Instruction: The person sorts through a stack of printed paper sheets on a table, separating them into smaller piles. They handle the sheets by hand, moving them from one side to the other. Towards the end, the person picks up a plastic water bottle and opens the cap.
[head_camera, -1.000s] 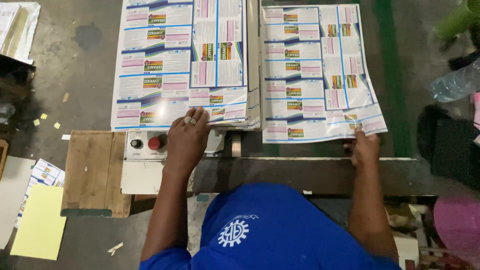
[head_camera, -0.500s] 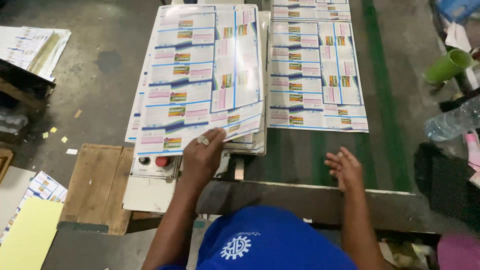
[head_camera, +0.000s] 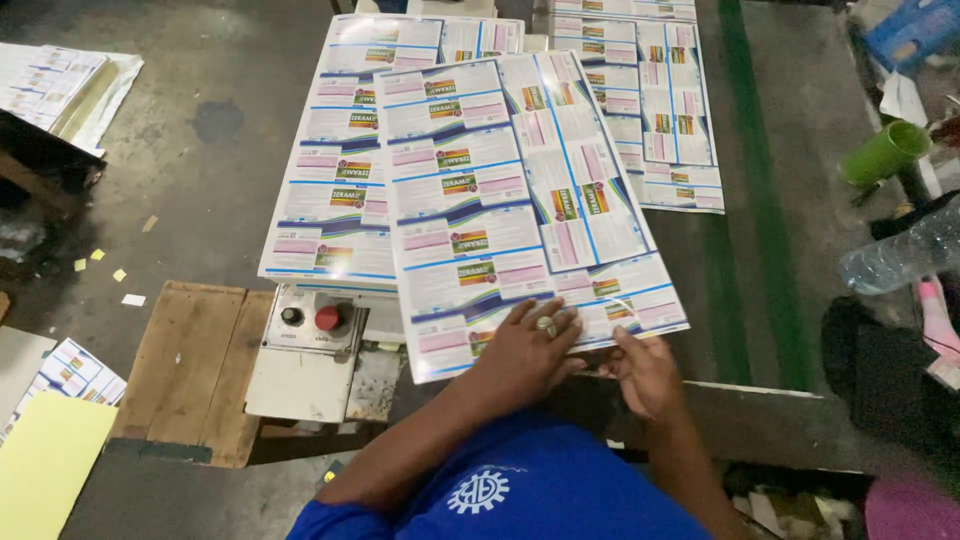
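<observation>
1. Step in hand: a single printed sheet (head_camera: 520, 210), glossy and laid out in repeated label panels, is being handled at its near edge by both hands; it appears to be mid-transfer between piles, lying askew across them.
2. Left hand (head_camera: 520, 355): palm down, fingers (head_camera: 548, 322) spread flat on the sheet's near edge, a ring on one; pressing, not pinching.
3. Right hand (head_camera: 645, 372): fingers curled at the sheet's near right corner, thumb and forefinger seemingly nipping the edge; whether the paper is truly caught between them cannot be told.
4. Position of the sheet: it runs away from the fingers, rotated slightly, its far corners well beyond reach. Its near edge overhangs the desk (head_camera: 790, 300) edge under the hands.
5. Beneath and beyond the left fingers: a stack of like sheets (head_camera: 330, 180), partly covered by the top sheet. Further off, past the right fingers: a second stack (head_camera: 660, 90).
6. Just left of the left fingers: a pale control box (head_camera: 310, 350) with a black and a red button, beside a wooden pallet (head_camera: 190, 360).
7. Next move, judged: squaring the sheet calls for a firm hold at both near corners and a small turn.
</observation>
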